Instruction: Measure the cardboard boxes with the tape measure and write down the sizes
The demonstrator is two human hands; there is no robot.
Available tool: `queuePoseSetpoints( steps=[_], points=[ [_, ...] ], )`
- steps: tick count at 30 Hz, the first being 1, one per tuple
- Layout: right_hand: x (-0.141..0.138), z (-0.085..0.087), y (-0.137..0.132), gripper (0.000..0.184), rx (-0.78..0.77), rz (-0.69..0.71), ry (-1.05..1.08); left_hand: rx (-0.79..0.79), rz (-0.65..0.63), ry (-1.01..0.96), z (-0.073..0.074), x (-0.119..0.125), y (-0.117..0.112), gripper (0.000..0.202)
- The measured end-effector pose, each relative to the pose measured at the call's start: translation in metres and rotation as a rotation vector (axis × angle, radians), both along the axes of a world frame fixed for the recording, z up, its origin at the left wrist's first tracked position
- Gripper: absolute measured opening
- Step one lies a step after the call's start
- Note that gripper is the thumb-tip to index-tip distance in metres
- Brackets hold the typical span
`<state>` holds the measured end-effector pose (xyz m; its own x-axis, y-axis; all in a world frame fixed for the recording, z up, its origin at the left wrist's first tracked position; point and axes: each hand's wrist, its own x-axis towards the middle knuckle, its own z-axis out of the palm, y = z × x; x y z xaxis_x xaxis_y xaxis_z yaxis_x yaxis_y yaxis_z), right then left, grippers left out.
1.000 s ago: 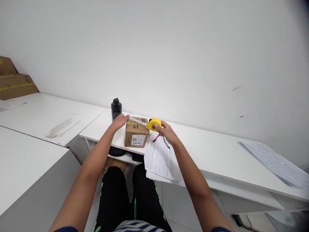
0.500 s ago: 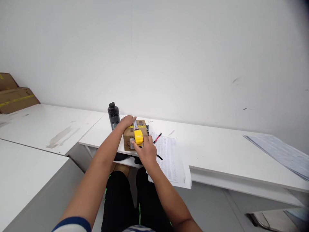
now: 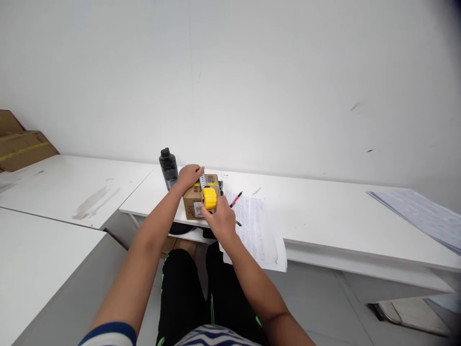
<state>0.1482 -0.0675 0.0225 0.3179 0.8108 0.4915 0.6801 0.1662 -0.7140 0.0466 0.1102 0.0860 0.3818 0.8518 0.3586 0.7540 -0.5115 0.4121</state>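
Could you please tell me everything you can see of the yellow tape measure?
The tape measure has a rounded yellow case, plastic by its look, with a dark part at its top. Its pale, marked blade is partly drawn out and runs across the top of the small cardboard box, away from the wearer. The right hand grips the case near the box's front edge; the left hand is at the blade's far end. The markings are too small to read surely.

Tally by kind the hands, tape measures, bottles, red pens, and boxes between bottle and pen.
Hands: 2 (left hand, right hand)
Tape measure: 1
Bottle: 1
Red pen: 1
Box between bottle and pen: 1
Total: 6
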Motion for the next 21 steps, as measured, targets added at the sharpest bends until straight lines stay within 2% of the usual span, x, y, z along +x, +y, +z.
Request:
queuePoseSetpoints(
  steps=[3,6,8,11,12,16,18,21],
  points=[
    [0.022,0.007,0.001,0.043,0.075,0.010,0.164,0.115,-0.016,-0.067,0.012,0.002,-0.029,0.051],
    [0.045,0.011,0.010,0.048,0.127,-0.005,0.400,0.003,-0.124,0.000,0.013,0.004,-0.057,0.052],
    [0.055,0.009,0.019,0.049,0.136,-0.028,0.550,-0.078,-0.170,0.083,0.005,-0.001,-0.070,0.059],
    [0.063,0.000,0.028,0.046,0.115,0.014,0.815,-0.085,-0.135,0.142,-0.015,-0.022,-0.077,0.095],
    [0.065,-0.004,0.030,0.047,0.106,0.051,0.906,-0.063,-0.107,0.133,-0.022,-0.032,-0.077,0.097],
    [0.067,-0.014,0.034,0.056,0.086,0.149,1.122,-0.006,-0.009,-0.081,-0.057,-0.080,-0.074,0.090],
    [0.066,-0.013,0.037,0.059,0.091,0.149,1.149,-0.057,0.029,-0.263,-0.082,-0.095,-0.079,0.085],
    [0.062,-0.006,0.047,0.059,0.086,0.184,1.107,-0.207,-0.014,-0.436,-0.122,-0.100,-0.090,0.081]
  ],
)
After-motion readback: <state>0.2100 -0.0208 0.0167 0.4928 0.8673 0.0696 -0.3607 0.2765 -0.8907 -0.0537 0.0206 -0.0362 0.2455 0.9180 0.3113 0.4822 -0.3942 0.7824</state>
